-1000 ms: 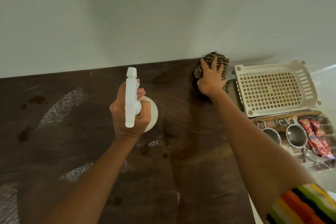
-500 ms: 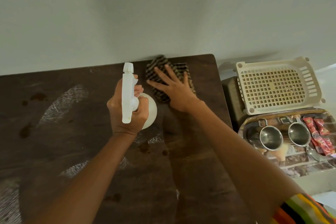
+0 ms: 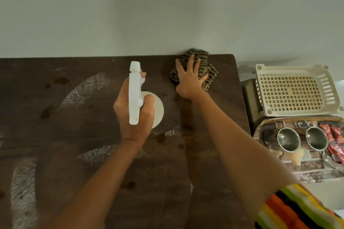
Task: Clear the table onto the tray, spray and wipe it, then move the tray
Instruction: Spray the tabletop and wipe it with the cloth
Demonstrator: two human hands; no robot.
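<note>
The dark brown wooden desk [image 3: 55,135] stands against the pale wall [image 3: 167,15]. Near its far right corner lies the striped brown-and-black cloth [image 3: 211,72], under the right hand [image 3: 189,84]. Left of the cloth, the left hand [image 3: 135,121] holds the white plastic spray bottle [image 3: 134,95] above the desk. Right of the desk, the cream perforated plastic basket [image 3: 290,91] sits behind the shiny metal tray [image 3: 312,176]. On the tray are two steel mugs [image 3: 288,140] side by side, with red snack sachets [image 3: 334,141] to their right.

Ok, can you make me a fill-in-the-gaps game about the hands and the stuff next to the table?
The white spray bottle is gripped by the ____ hand.
The striped cloth is pressed onto the table by the ____ hand.
The tray holds ____ shiny metal cups.
Missing words: left, right, two.
</note>
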